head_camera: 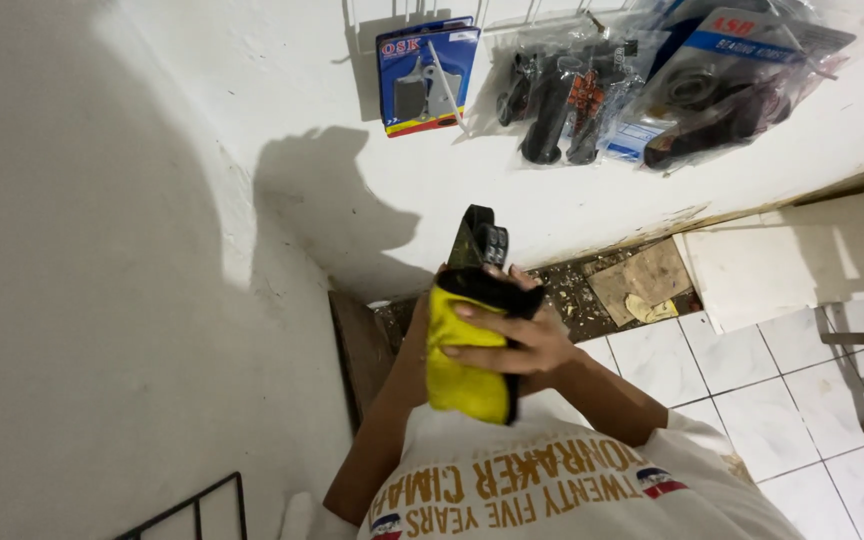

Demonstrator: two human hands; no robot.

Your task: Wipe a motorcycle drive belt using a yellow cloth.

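The person stands close to a white wall (pixel 102 250) and holds a yellow cloth (pixel 464 355) wrapped around a black part (pixel 480 245) at chest height, above the white tiled floor (pixel 732 380). The right hand (pixel 517 345) lies across the cloth, its grip pressed together on the cloth and the part inside it. The left hand is almost wholly hidden behind the bundle; only the forearm shows beneath it, so it cannot be told whether that grip is spread or closed.

The black part sticks out of the top of the cloth with nothing under it but hard tiles. The likeliest mishap is a slip: the cloth may slide on the smooth part if the right hand loosens or twists, and the part would fall to the floor. The cloth also hides the fingers beneath, so an edge of the part could pinch them unnoticed. Packaged spare parts (pixel 642 85) hang on the wall well above and are out of the way.
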